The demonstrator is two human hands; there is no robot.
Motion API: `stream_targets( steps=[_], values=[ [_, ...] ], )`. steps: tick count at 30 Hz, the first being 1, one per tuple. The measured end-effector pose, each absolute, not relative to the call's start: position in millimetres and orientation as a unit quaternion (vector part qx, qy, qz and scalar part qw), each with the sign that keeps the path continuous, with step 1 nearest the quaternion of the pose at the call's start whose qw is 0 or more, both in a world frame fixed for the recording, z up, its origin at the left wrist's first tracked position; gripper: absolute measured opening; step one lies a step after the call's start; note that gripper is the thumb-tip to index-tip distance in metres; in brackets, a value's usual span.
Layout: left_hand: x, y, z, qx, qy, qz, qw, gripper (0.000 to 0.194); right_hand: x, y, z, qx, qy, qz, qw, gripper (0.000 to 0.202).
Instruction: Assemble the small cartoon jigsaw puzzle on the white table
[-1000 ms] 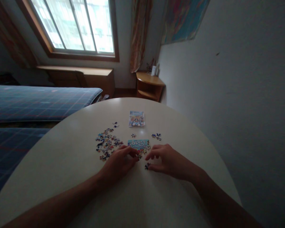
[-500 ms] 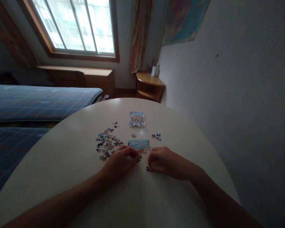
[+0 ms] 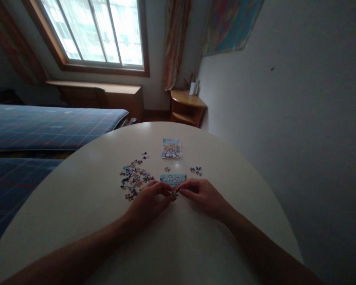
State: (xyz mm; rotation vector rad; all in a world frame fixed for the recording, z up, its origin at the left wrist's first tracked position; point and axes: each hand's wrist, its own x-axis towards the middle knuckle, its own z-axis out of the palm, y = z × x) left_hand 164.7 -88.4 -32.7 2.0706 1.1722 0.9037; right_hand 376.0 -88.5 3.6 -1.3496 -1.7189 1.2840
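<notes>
A partly joined jigsaw puzzle with a light blue top strip and white lettering lies flat on the table, its lower part mostly covered by my hands. My left hand rests at its lower left, thumb and fingertips closed on a small dark puzzle piece at the lower edge. From the other side my right hand pinches at the same spot, its fingertips close to the left ones. The piece in the right fingers is mostly hidden. Beside my left hand spreads a heap of loose puzzle pieces.
Several pieces lie right of the puzzle, and one loose piece sits above it. A picture packet lies farther back on the round white table. A wall stands close on the right, a plaid mattress on the left.
My right hand has moved up and left, carrying a dark puzzle piece from the bare table to the puzzle's lower edge. My left hand has stayed almost in place.
</notes>
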Motion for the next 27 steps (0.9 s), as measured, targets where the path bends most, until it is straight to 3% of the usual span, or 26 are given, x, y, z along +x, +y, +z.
stream_targets(
  steps=[12, 27],
  values=[
    [165.2, -87.9, -33.9, 0.781, 0.435, 0.334, 0.299, 0.009, 371.2, -90.7, -0.2, -0.491, -0.622, 0.527, 0.309, 0.026],
    [165.2, -90.5, -28.9, 0.776, 0.436, 0.336, 0.308, 0.005, 371.9, -93.2, 4.2, -0.454, -0.67, 0.497, 0.313, 0.024]
  ],
)
